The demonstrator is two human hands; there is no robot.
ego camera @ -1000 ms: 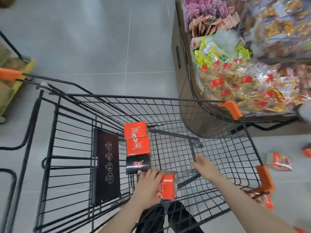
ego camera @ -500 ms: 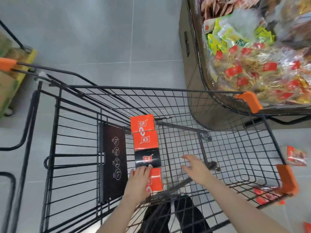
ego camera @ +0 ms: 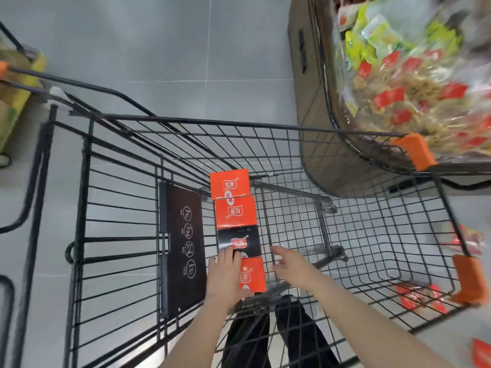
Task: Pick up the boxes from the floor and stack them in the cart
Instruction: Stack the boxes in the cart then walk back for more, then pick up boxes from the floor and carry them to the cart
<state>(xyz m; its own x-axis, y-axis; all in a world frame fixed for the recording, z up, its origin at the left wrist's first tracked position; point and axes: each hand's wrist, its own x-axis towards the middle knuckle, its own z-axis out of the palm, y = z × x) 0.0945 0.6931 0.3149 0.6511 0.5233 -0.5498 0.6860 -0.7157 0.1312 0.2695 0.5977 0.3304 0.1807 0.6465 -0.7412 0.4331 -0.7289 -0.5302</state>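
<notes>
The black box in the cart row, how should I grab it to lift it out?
Pinch the black box from above by its left and right sides. Orange boxes butt against its other two sides, and the left hand overlaps its near edge.

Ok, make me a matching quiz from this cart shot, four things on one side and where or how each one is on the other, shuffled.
Things:
1. black box
2. left hand
3. right hand
4. snack bags

Places or states:
A. in the wire bin right of the cart
B. open, over the cart floor
C. third in the row of boxes
D. resting on the nearest orange box

Pairs: 1-C, 2-D, 3-B, 4-A
</notes>
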